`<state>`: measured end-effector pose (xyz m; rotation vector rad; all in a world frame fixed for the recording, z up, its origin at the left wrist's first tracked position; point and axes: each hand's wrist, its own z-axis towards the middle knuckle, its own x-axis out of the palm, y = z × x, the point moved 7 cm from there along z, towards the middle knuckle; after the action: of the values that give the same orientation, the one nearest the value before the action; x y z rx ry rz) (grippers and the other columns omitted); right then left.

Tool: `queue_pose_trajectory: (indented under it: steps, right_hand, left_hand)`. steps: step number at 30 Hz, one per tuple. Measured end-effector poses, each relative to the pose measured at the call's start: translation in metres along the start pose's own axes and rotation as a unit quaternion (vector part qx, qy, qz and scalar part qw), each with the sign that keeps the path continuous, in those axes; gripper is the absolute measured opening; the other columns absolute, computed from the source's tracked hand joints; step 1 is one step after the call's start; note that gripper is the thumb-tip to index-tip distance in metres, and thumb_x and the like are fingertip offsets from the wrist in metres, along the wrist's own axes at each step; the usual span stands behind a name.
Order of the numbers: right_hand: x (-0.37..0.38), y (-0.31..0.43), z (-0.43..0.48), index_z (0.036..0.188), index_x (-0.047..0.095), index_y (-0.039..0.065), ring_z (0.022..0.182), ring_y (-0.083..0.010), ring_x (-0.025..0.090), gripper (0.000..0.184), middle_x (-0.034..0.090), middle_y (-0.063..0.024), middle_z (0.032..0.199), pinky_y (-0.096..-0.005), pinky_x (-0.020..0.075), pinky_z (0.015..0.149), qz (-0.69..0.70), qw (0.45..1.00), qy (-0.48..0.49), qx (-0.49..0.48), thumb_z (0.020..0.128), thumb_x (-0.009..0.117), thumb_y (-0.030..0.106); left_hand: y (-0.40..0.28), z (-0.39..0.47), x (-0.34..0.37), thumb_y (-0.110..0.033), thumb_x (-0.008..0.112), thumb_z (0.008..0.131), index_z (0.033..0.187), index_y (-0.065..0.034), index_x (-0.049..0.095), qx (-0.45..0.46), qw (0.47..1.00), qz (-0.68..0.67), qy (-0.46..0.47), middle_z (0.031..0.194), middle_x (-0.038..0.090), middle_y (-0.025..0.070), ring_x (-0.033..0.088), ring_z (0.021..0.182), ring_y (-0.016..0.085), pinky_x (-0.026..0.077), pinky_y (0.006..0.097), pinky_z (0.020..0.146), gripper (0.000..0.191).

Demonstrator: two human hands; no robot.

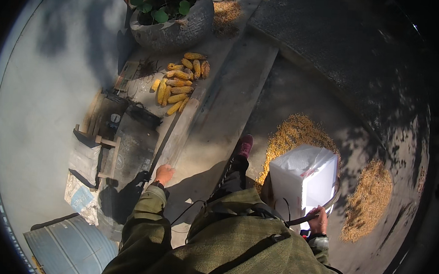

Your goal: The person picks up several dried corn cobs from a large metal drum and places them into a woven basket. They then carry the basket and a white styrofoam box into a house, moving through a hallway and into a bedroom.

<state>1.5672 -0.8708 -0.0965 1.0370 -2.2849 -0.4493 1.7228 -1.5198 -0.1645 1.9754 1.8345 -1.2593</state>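
My right hand [318, 221] grips a dark curved handle [302, 219] that arcs along the near side of a white foam box [286, 178]. Clear plastic film [308, 157] covers part of the box's top; how the handle joins whatever carries the box is hidden. My left hand [164, 174] hangs with curled fingers over the near end of a pale plank [180, 134], and nothing shows in it. Whether it touches the plank is unclear. Loose corn kernels [293, 130] spread on the ground beyond the box, and a second kernel heap [368, 202] lies to its right.
Corn cobs [177, 82] lie beyond the plank, near a stone planter [169, 34] with green leaves. Another kernel pile [226, 13] is at the top. On the left are a small folding stool [108, 141], a printed sack [82, 196] and a ribbed grey-blue container [73, 246]. A step edge [258, 86] runs ahead.
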Motion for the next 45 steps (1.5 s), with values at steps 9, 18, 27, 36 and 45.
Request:
queue_pose_trajectory:
  steps: [9, 18, 27, 36, 45]
  right_hand:
    - [0.028, 0.099, 0.066, 0.065, 0.040, 0.011, 0.050, -0.0166, 0.045, 0.015, 0.043, -0.0018, 0.057, -0.0297, 0.0420, 0.051, 0.109, 0.970, -0.219, -0.014, 0.069, 0.055, 0.011]
    - [0.057, 0.197, 0.178, 0.065, 0.045, 0.013, 0.069, -0.0201, 0.052, 0.014, 0.050, -0.0027, 0.065, -0.0465, 0.0446, 0.061, 0.204, 0.966, -0.158, -0.004, 0.072, 0.055, 0.020]
    - [0.219, 0.312, 0.374, 0.063, 0.039, 0.010, 0.057, -0.0198, 0.046, 0.015, 0.043, -0.0053, 0.058, -0.0378, 0.0426, 0.063, -0.005, 0.991, -0.125, -0.045, 0.075, 0.045, 0.017]
    - [0.408, 0.414, 0.495, 0.067, 0.039, 0.010, 0.060, -0.0190, 0.048, 0.016, 0.046, -0.0045, 0.060, -0.0333, 0.0429, 0.059, 0.027, 0.996, -0.080, 0.023, 0.076, 0.050, 0.019]
    - [0.696, 0.529, 0.571, 0.061, 0.042, 0.012, 0.047, -0.0153, 0.044, 0.017, 0.044, -0.0002, 0.052, -0.0291, 0.0405, 0.048, -0.073, 0.984, -0.161, 0.007, 0.074, 0.051, 0.016]
  left_hand:
    - [0.059, 0.124, -0.003, -0.021, 0.057, 0.075, 0.091, -0.0046, 0.057, -0.285, 0.920, -0.245, 0.107, 0.069, 0.058, 0.0144, 0.056, 0.059, 0.025, 0.046, 0.0397, 0.052, 0.023]
    - [-0.483, 0.244, -0.004, -0.017, 0.055, 0.078, 0.092, 0.0006, 0.056, 0.195, 0.951, -0.215, 0.108, 0.069, 0.059, 0.0064, 0.056, 0.053, 0.014, 0.044, 0.0241, 0.048, 0.023]
    - [-0.575, 0.322, -0.005, -0.015, 0.053, 0.075, 0.085, -0.0021, 0.058, 0.028, 0.979, -0.184, 0.084, 0.068, 0.056, 0.0061, 0.055, 0.052, 0.014, 0.045, 0.0257, 0.045, 0.017]
    - [-0.592, 0.364, -0.024, -0.018, 0.054, 0.077, 0.087, -0.0058, 0.057, -0.115, 0.961, -0.241, 0.074, 0.064, 0.058, 0.0073, 0.056, 0.049, 0.016, 0.048, 0.0283, 0.044, 0.017]
    - [-0.692, 0.516, -0.011, -0.017, 0.052, 0.076, 0.075, -0.0021, 0.060, -0.166, 0.962, -0.208, 0.064, 0.062, 0.058, 0.0099, 0.058, 0.050, 0.019, 0.049, 0.0300, 0.043, 0.017]
